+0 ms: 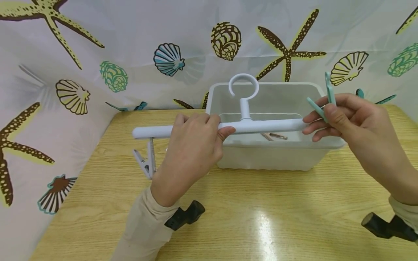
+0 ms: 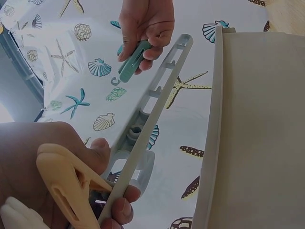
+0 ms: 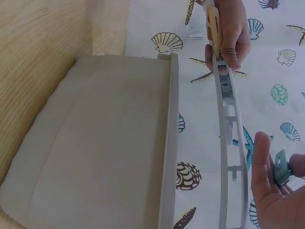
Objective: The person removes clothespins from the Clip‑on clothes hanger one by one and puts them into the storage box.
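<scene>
My left hand (image 1: 192,148) grips the middle of a white hanger bar (image 1: 274,125), thumb along its near side. The bar is held level, its round hook (image 1: 256,87) pointing up. A pale grey clothespin (image 1: 151,159) hangs from the bar's left end. In the left wrist view, an orange clothespin (image 2: 50,162) is on the bar beside my left fingers, with part of a white clothespin (image 2: 21,217) behind it. By the bar's right end, my right hand (image 1: 365,119) pinches a teal clothespin (image 1: 330,93) between thumb and fingers. The bar's underside shows hollow, with small crosspieces.
Just behind the bar, a white plastic bin (image 1: 267,157) stands on the wooden table (image 1: 248,203). Several brown clothespins (image 1: 278,136) lie on its floor, partly hidden by the bar. A curtain (image 1: 137,36) printed with shells and starfish hangs along the back and left.
</scene>
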`<state>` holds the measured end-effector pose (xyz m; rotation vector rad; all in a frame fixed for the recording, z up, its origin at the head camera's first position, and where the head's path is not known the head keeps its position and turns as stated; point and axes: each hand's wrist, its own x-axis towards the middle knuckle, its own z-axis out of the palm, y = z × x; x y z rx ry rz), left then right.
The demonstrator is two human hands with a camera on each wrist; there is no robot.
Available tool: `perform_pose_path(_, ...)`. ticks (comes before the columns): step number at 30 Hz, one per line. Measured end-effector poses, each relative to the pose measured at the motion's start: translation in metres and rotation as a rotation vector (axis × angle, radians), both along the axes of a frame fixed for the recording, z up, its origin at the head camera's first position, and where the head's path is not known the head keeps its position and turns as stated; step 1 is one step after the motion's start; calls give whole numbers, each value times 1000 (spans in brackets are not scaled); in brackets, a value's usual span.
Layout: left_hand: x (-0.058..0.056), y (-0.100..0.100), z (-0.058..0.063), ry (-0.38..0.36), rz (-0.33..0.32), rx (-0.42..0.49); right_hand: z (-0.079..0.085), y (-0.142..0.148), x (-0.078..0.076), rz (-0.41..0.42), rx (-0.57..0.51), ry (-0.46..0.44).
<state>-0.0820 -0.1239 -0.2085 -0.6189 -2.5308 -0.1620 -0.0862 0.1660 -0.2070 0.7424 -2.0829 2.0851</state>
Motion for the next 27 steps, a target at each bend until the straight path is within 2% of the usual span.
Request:
perform_pose_path(3, -1, 0, -1, 4, -5, 0, 0, 1, -1, 4, -6, -3)
perform_pose_path(10, -1, 3, -1, -70, -19, 2, 1, 1, -3, 12, -29, -7)
perform_pose_path(27, -4, 6, -2, -52, -33, 20, 5, 5, -6, -15, -30, 7)
